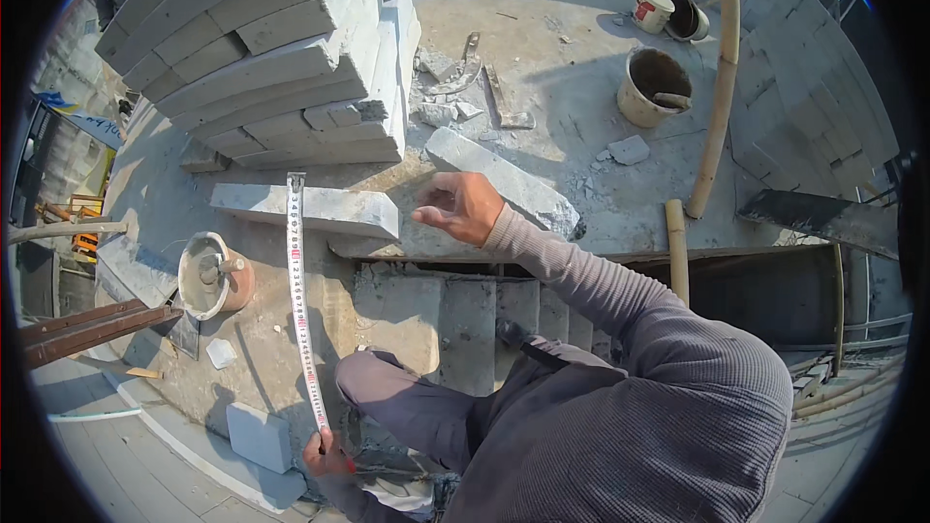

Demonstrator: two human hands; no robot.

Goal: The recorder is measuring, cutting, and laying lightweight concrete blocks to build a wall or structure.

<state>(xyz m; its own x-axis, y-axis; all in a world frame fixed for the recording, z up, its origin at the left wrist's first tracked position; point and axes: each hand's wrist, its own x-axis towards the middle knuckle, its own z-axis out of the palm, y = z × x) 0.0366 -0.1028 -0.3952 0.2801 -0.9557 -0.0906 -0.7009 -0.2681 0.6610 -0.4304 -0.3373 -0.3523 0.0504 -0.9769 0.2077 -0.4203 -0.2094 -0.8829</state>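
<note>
Measuring looked midway: you had the tape measure blade (302, 300) run out from your left hand (325, 453), which pinched its near end, up to the grey concrete block (320, 210), tip at the block's left part. Your right hand (463, 206) hovered just right of that block, fingers loosely curled, holding nothing. No mark made yet.

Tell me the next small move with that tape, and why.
Probably lower the right hand onto the grey concrete block to pin the tip of the white measuring tape: the left hand holds its near end, while the right hovers beside the block.
</note>
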